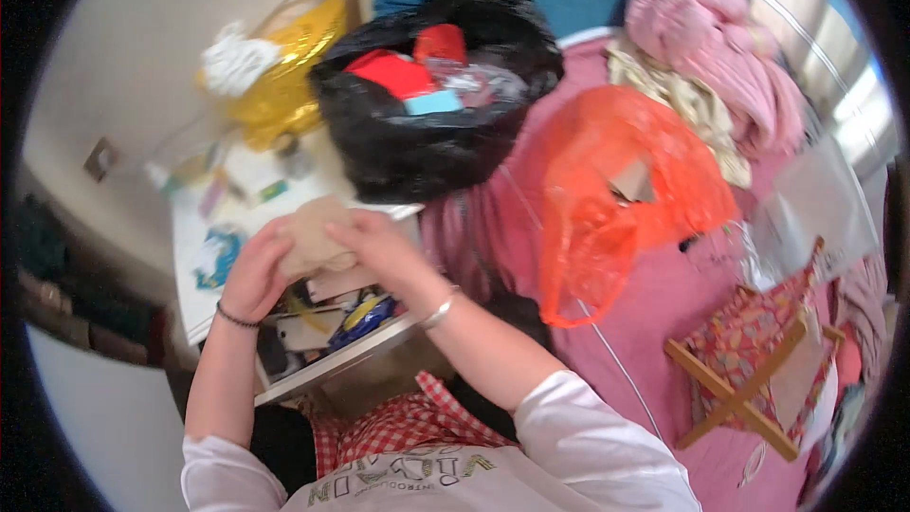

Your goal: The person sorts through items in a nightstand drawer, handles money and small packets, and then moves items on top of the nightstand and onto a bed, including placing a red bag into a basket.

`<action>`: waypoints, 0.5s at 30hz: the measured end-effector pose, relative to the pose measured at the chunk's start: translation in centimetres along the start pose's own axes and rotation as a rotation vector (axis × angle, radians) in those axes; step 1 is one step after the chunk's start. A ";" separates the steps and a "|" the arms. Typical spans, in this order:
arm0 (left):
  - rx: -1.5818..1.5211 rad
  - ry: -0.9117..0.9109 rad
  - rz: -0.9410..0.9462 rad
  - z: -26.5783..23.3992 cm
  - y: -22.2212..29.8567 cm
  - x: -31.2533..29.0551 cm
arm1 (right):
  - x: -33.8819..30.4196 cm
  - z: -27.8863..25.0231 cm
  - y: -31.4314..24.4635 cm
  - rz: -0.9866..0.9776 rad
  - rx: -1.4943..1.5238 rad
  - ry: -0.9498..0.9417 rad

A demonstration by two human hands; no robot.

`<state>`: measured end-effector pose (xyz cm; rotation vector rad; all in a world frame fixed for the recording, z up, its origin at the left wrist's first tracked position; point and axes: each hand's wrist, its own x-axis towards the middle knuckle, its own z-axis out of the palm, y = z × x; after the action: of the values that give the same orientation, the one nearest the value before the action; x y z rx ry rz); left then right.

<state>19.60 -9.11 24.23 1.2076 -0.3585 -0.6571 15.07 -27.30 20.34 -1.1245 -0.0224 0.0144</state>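
Note:
Between my two hands is a soft-looking beige bundle, perhaps folded cloth [311,239]; blur hides its exact kind. My left hand [258,270] is closed on its left side, and my right hand [384,248] grips it from the right with the thumb on top. Both hands are over the inner edge of a white desk [194,299] and an open drawer [322,374] beneath them. Inside the drawer lie a blue and yellow packet [365,316] and other small items I cannot make out.
A black plastic bag [408,161] with red and light-blue things stands beyond my hands, beside a gold bag [294,66]. To the right, a pink bed cover [616,360] bears an orange plastic bag [607,161], a folding wooden stool [739,398] and a pink blanket [711,47].

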 end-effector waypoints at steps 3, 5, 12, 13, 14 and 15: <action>-0.062 -0.028 -0.089 2.3 -0.8 -0.1 | 0.2 -0.9 1.5 -0.223 -0.366 0.130; 0.133 0.029 -0.069 1.7 -1.6 0.1 | -0.3 -0.5 1.1 -0.280 -0.418 0.136; 0.026 0.179 0.006 0.7 -2.4 -0.3 | -0.7 -0.4 0.5 -0.214 -0.257 0.123; 0.026 0.183 0.004 0.8 -2.1 -0.7 | -0.7 0.1 0.4 -0.238 -0.254 0.119; 0.030 0.172 0.003 0.7 -2.2 -0.8 | -0.8 0.4 0.1 -0.262 -0.251 0.114; 0.067 0.158 0.022 0.6 -2.3 -0.7 | -1.0 0.3 -0.2 -0.266 -0.301 0.115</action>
<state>18.06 -9.54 22.36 1.3085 -0.2626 -0.5307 14.11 -27.08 20.62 -1.4136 -0.0733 -0.2989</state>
